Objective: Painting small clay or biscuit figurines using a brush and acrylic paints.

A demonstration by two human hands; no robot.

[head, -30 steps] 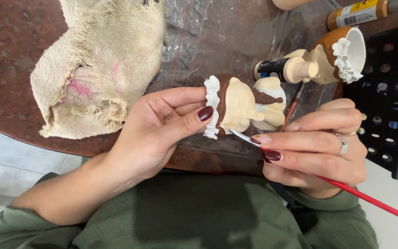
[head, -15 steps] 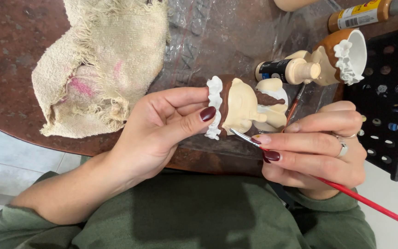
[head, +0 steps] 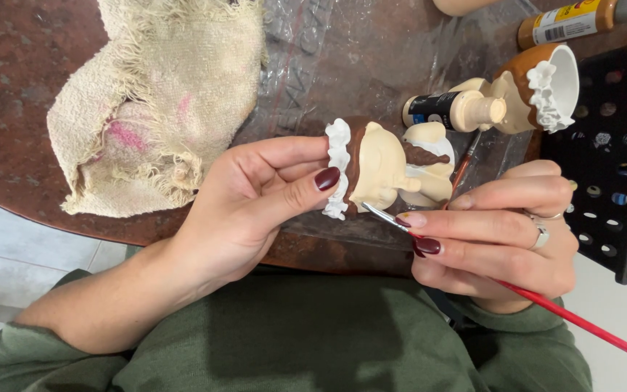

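Figurine, a small cream ceramic piece with a brown band and a white frilled rim, lies sideways in the left hand above the near edge of the dark round table. The left thumb presses on the frilled rim and the fingers curl behind it, pinching the piece steady. The right hand pinches a red-handled paintbrush between thumb and two fingers pressed close together, with the metal ferrule and tip touching the underside of the cream body.

By the look of it, the step in hand is fine painting on the cream part near the brown band. The next stroke calls for a firm hold by the left hand and a light, short pull of the tip, kept off the white frill.

Just beyond lie a second, similar figurine and a small paint bottle on its side. A stained, frayed cloth rests to the left, and a black paint rack stands to the right.
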